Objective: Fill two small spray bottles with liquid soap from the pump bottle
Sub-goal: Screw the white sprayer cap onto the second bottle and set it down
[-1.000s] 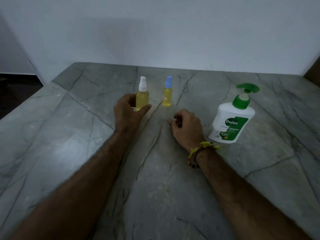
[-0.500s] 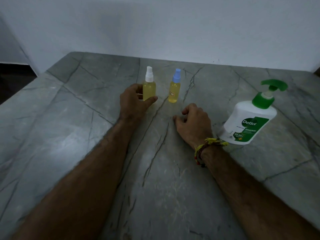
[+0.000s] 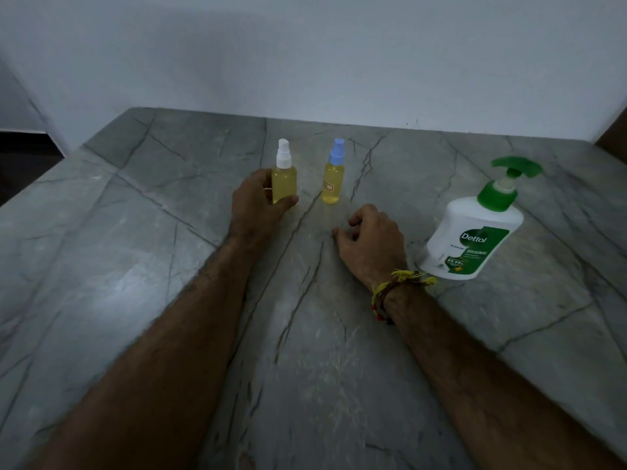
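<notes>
Grey veined stone counter [image 3: 135,266] fills the lower part of the view and meets a pale wall [image 3: 305,56] at its far edge. Lighting is dim.

White pump bottle [image 3: 470,237] with green pump head and a green "Dettol Original" label stands on the counter at right, just beside the right wrist.

Left hand [image 3: 256,206]: fingers and thumb curled round the lower body of the white-capped spray bottle [image 3: 284,179], which stands upright on the counter and holds yellow liquid. The left grip is closed on this bottle.

Right hand [image 3: 371,244]: rests on the counter between the pump bottle and the spray bottles, fingers curled under, holding nothing.

Blue-capped spray bottle [image 3: 333,179]: upright, yellow liquid inside, small label on its side, just right of the white-capped one, untouched by either hand.

Thread wristband [image 3: 400,283], yellow and dark, on the right wrist.
</notes>
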